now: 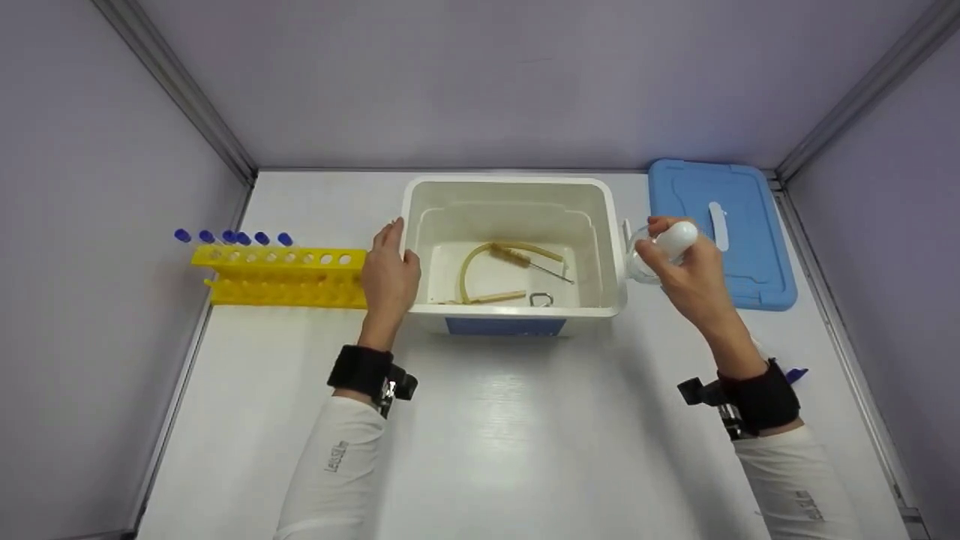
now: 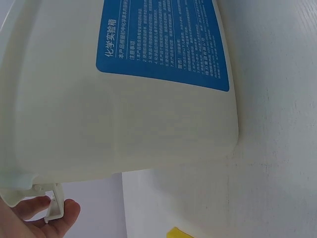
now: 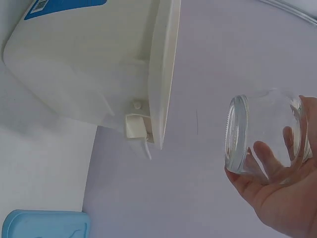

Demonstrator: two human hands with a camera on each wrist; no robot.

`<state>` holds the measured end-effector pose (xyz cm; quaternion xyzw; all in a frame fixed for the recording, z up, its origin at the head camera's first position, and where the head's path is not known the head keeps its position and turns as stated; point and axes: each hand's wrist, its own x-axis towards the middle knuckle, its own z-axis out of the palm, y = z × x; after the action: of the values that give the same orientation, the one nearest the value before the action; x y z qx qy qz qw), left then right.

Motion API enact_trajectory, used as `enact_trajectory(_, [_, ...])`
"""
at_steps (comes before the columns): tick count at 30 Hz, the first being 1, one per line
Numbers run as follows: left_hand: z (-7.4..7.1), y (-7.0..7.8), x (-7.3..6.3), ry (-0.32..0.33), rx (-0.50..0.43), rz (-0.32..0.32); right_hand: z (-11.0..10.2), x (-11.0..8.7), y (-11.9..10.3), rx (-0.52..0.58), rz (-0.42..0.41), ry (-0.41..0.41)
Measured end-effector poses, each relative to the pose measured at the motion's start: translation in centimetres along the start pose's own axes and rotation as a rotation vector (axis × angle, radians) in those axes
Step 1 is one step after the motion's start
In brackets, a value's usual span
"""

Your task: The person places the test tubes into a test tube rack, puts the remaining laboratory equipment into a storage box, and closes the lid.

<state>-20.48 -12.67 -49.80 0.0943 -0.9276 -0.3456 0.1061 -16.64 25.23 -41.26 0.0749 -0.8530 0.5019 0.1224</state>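
My right hand (image 1: 694, 274) holds a clear glass alcohol lamp (image 3: 267, 134) with a white rounded cap (image 1: 679, 237), just right of the white storage box (image 1: 517, 309). Its fingers curl round the glass in the right wrist view. At the box's left side, my left hand (image 1: 391, 277) grips the rim, fingers around the white latch (image 2: 55, 203) there. Inside the box lie a curved tan rubber tube (image 1: 466, 274), a test tube brush (image 1: 511, 256), a thin wooden piece (image 1: 501, 297) and a small metal clip (image 1: 541, 299).
Left of the box stands a yellow test tube rack (image 1: 285, 295) with several blue-capped tubes (image 1: 261, 238). A blue lid (image 1: 757, 262) with a white handle lies at the right. Near the right wrist, a purple-blue item (image 1: 796, 373) is partly hidden. Walls enclose the white table (image 1: 487, 450).
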Motion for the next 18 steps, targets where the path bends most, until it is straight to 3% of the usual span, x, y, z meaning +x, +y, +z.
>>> enact_trajectory(6, [-0.1,-0.1,0.0,0.007,-0.006,0.020,1.1,1.0,-1.3,-0.004,-0.041,-0.075])
enact_trajectory(18, [0.0,-0.1,0.0,0.008,-0.012,0.021,3.3,3.2,-1.6,-0.129,0.012,-0.256])
